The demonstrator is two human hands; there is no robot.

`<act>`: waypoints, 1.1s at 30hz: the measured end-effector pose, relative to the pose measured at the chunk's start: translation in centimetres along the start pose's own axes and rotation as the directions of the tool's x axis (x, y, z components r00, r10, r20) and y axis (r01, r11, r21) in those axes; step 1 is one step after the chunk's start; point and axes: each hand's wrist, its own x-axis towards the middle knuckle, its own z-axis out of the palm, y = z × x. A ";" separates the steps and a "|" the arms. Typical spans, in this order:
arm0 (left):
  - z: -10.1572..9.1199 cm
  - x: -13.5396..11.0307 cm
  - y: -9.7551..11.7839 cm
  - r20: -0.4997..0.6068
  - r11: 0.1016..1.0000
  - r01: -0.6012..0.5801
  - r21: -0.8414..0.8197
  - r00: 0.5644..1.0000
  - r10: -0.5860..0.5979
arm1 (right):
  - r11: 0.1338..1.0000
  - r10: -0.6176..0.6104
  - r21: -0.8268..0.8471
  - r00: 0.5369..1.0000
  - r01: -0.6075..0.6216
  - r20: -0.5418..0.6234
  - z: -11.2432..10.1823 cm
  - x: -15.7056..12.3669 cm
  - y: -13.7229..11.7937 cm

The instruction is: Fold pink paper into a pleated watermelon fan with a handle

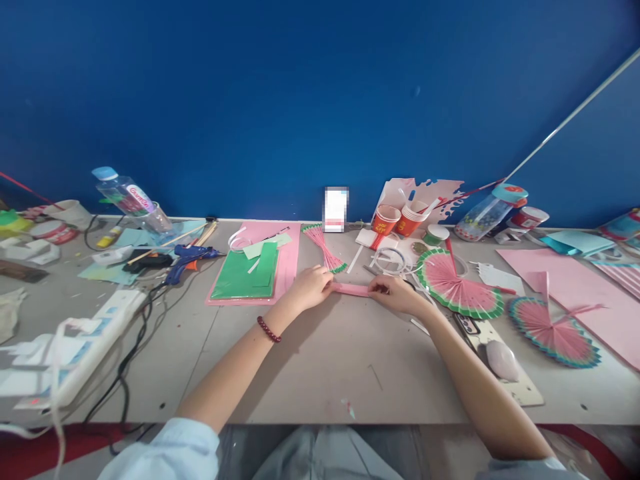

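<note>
A narrow folded strip of pink paper [351, 289] lies level between my hands, just over the grey table. My left hand [314, 285] pinches its left end, and my right hand [395, 292] grips the right end. Fingertips cover both ends of the strip. Just behind it is a pleated pink paper piece with green edges [325, 250]. To the right of my right hand lies a spread pink paper fan with a green rim [457, 287]. A second fan with a blue-green rim [555, 330] sits farther right.
Left of my hands are green paper sheets [245, 273] on pink paper, a blue glue gun [187, 260] and a white power strip [95, 340] with cables. Red paper cups [385, 220] stand behind my right hand. A phone [467, 325] and a white mouse [501, 360] lie right.
</note>
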 end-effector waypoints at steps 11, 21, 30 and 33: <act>1.9 -0.5 -0.5 0.001 0.969 -0.124 0.216 0.992 0.127 | 0.993 -0.044 -0.110 0.997 0.038 -0.056 0.0 -0.1 0.2; 1.6 -0.4 -0.9 -0.064 0.998 -0.064 0.004 0.996 0.064 | 0.999 0.036 -0.031 0.994 -0.039 -0.098 -0.3 0.1 -0.2; 0.6 0.3 -1.6 0.023 0.972 0.057 -0.229 0.998 -0.053 | 0.986 0.152 0.084 0.981 -0.142 -0.123 0.1 0.5 0.3; 0.3 0.8 -1.9 0.075 0.966 0.084 -0.244 0.995 -0.067 | 0.984 0.159 0.092 0.982 -0.150 -0.103 0.0 0.6 0.4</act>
